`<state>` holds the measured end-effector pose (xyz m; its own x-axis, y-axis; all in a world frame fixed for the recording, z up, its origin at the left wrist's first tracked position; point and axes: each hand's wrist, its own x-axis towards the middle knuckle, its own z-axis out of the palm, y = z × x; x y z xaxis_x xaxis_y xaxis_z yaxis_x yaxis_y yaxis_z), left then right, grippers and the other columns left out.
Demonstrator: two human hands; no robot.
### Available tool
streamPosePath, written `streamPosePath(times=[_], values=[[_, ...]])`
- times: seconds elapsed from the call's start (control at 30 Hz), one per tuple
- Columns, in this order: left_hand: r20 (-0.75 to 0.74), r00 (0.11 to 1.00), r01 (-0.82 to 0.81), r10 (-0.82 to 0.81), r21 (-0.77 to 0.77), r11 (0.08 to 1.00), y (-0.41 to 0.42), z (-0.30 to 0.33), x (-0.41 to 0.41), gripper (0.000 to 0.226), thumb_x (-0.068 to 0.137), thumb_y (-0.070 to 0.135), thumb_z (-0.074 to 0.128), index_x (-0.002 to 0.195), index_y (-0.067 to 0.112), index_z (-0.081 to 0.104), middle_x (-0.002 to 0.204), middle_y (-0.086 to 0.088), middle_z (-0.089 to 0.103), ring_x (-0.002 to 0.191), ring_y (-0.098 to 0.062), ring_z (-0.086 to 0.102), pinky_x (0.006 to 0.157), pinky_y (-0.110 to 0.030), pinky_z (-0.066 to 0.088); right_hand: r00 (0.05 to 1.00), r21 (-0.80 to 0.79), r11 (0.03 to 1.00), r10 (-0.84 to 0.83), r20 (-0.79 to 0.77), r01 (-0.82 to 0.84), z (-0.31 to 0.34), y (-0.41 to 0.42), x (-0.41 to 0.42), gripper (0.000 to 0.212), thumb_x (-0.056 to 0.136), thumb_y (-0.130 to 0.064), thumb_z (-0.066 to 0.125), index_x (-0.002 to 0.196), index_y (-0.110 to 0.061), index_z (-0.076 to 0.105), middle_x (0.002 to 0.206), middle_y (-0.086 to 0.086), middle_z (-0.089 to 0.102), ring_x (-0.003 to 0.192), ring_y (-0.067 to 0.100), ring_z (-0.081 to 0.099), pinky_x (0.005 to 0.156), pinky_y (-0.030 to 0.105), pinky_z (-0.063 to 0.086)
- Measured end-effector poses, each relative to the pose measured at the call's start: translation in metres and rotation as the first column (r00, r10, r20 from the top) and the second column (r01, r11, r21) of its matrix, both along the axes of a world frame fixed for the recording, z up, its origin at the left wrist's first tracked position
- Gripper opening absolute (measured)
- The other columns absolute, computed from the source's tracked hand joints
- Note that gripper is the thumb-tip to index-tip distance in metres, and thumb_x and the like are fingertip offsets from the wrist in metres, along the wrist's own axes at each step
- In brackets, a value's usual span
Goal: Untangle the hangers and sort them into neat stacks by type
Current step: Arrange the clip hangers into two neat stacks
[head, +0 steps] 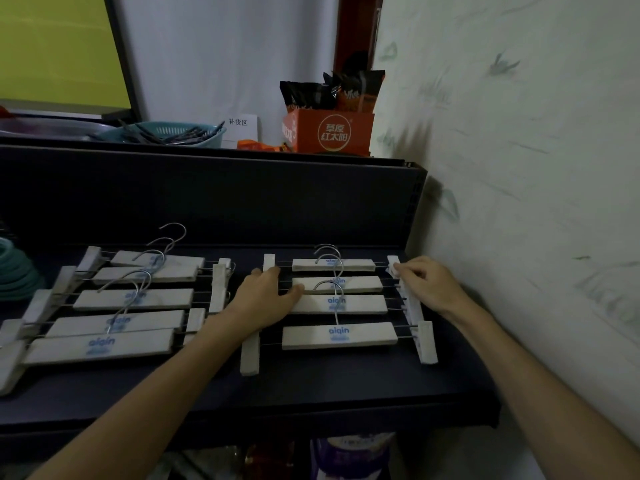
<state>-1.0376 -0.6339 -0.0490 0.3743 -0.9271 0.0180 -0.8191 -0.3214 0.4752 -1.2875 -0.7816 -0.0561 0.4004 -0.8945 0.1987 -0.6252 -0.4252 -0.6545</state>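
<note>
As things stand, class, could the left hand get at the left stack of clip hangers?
Probably yes: the left hand rests on the right stack, and only open shelf separates it from the left stack.

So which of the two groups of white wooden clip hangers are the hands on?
The right-hand group: left hand and right hand hold its ends; the left-hand group lies untouched.

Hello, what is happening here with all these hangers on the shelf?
A person is arranging white wooden clip hangers with metal hooks on a dark blue shelf. Two groups lie side by side: the left group is fanned and a little uneven, and the right group holds four hangers in a tidier row. The left hand rests on the left ends of the right group, and the right hand pinches a white clip at its far right corner. The sorting looks nearly done.
</note>
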Motion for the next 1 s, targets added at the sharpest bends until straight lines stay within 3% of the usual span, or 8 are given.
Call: streamPosePath(times=[0.1,0.2,0.3,0.43,0.57,0.7,0.8,1.0], values=[[0.005,1.0,-0.004,0.004,-0.037,0.999,0.002,0.001,0.0,0.046,0.093,0.047,0.05,0.119,0.009,0.055,0.087,0.004,0.053,0.074,-0.008,0.052,0.057,-0.021,0.039,1.0,-0.02,1.0,0.015,-0.023,-0.016,0.0,0.005,-0.002,0.031,0.094,-0.026,0.055,0.119,-0.01,0.066,0.105,0.001,0.058,0.096,0.013,0.055,0.082,0.023,0.038],[-0.023,1.0,-0.011,0.01,-0.028,1.0,0.003,0.002,-0.001,0.046,0.091,0.048,0.054,0.117,0.01,0.055,0.077,0.008,0.046,0.066,-0.005,0.047,0.052,-0.019,0.038,1.0,-0.037,0.999,0.029,0.008,-0.029,-0.002,0.01,0.0,0.032,0.093,-0.025,0.058,0.12,-0.009,0.065,0.105,-0.001,0.06,0.098,0.013,0.057,0.079,0.017,0.038],[-0.05,0.998,0.022,-0.024,-0.034,0.999,0.005,0.003,-0.002,0.048,0.09,0.048,0.056,0.122,0.012,0.054,0.079,0.008,0.049,0.069,-0.005,0.051,0.057,-0.019,0.044,0.998,-0.026,0.999,0.04,0.04,-0.039,-0.002,0.011,0.004,0.029,0.093,-0.023,0.059,0.118,-0.01,0.067,0.105,-0.005,0.06,0.097,0.009,0.056,0.074,0.007,0.038],[-0.003,0.999,0.05,-0.05,-0.023,0.998,0.007,0.004,-0.002,0.05,0.091,0.049,0.053,0.122,0.011,0.054,0.105,-0.002,0.057,0.088,-0.014,0.056,0.071,-0.025,0.046,0.995,-0.037,0.999,0.032,-0.097,-0.035,-0.002,0.007,0.008,0.026,0.09,-0.025,0.056,0.075,-0.009,0.069,0.077,0.005,0.062,0.07,0.02,0.057,0.069,0.037,0.051],[0.066,0.997,0.038,-0.037,-0.001,0.999,0.005,0.001,-0.001,0.054,0.092,0.052,0.049,0.124,0.009,0.054,0.126,-0.01,0.052,0.111,-0.026,0.052,0.084,-0.031,0.043,0.987,-0.062,0.997,0.043,-0.155,-0.053,0.001,0.008,0.009,0.034,0.089,-0.03,0.055,0.057,-0.018,0.056,0.064,-0.003,0.053,0.059,0.012,0.049,0.06,0.03,0.04],[0.077,0.996,0.035,-0.036,0.011,0.999,0.004,0.0,-0.001,0.058,0.092,0.054,0.047,0.13,0.009,0.05,0.132,-0.011,0.048,0.119,-0.028,0.048,0.088,-0.032,0.04,0.984,-0.063,0.997,0.033,-0.177,-0.045,0.003,0.01,0.006,0.036,0.089,-0.044,0.055,0.094,-0.012,0.072,0.091,0.005,0.067,0.082,0.018,0.062,0.076,0.036,0.052],[0.022,0.999,0.031,-0.031,-0.001,1.0,0.005,-0.001,0.003,0.06,0.091,0.054,0.049,0.133,0.011,0.048,0.134,-0.009,0.047,0.12,-0.027,0.048,0.093,-0.034,0.041,0.991,-0.068,0.997,0.01,-0.131,-0.019,0.006,0.014,0.001,0.042,0.089,-0.042,0.057,0.122,-0.017,0.064,0.115,0.0,0.062,0.103,0.016,0.058,0.089,0.032,0.047],[-0.013,1.0,-0.008,0.007,-0.038,0.999,0.015,-0.002,0.002,0.056,0.096,0.042,0.046,0.142,0.011,0.035,0.134,-0.013,0.048,0.118,-0.028,0.05,0.094,-0.035,0.043,0.997,-0.082,0.995,-0.061,-0.047,0.057,0.006,0.022,-0.011,0.032,0.088,-0.017,0.064,0.12,-0.012,0.063,0.111,0.007,0.066,0.092,0.014,0.057,0.081,0.024,0.042]])
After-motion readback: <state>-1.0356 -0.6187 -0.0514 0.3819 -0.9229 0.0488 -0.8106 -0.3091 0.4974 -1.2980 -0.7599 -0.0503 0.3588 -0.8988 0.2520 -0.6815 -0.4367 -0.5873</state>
